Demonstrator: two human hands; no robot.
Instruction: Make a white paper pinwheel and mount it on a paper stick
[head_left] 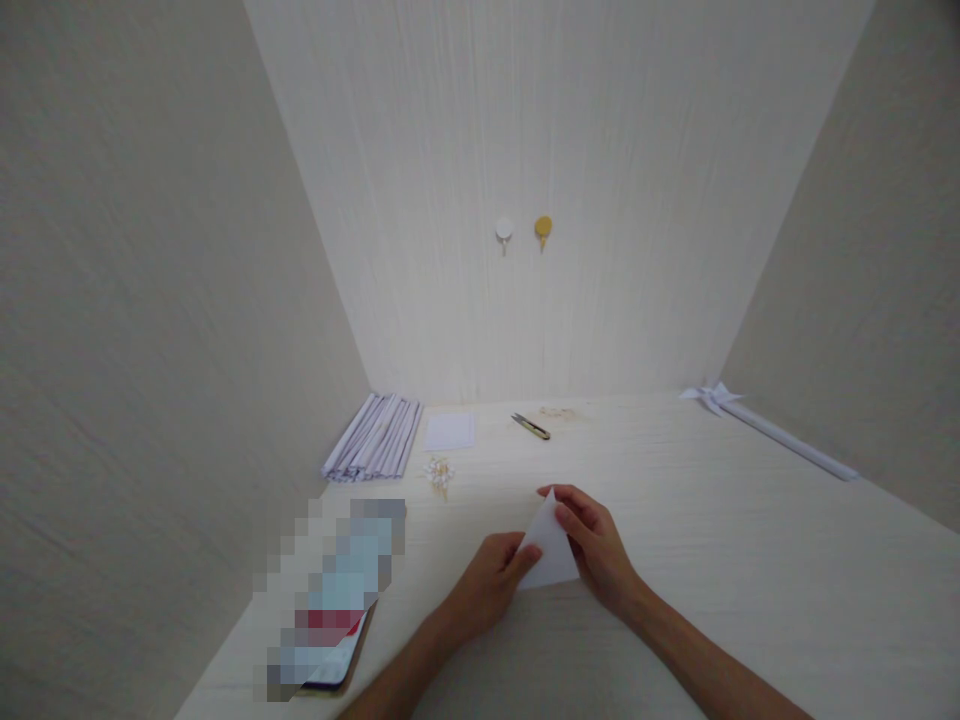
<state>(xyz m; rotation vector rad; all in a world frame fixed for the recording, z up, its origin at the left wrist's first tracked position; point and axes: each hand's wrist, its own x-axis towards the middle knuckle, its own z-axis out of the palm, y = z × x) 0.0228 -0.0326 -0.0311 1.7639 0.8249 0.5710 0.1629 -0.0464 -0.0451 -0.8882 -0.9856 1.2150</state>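
Observation:
A white sheet of paper [551,552] is held up between my two hands, just above the pale table. My left hand [501,572] grips its left edge, thumb lying on the near face. At the upper right, my right hand [596,540] pinches the paper near its pointed top corner, with the thumb in front. The fingers behind the sheet are partly hidden. Beyond the hands, thread snips [531,427] lie on the table. To their left is a small pile of white and gold pieces [439,472], too small to name, near a flat stack of white paper [450,431].
Rolled white paper sticks [375,438] lie bundled at the back left. A blurred-out phone-like object [349,640] rests at the front left. A paper stick with a pinwheel-like end [787,440] lies along the right wall. Two round hooks [543,228] are on the back wall.

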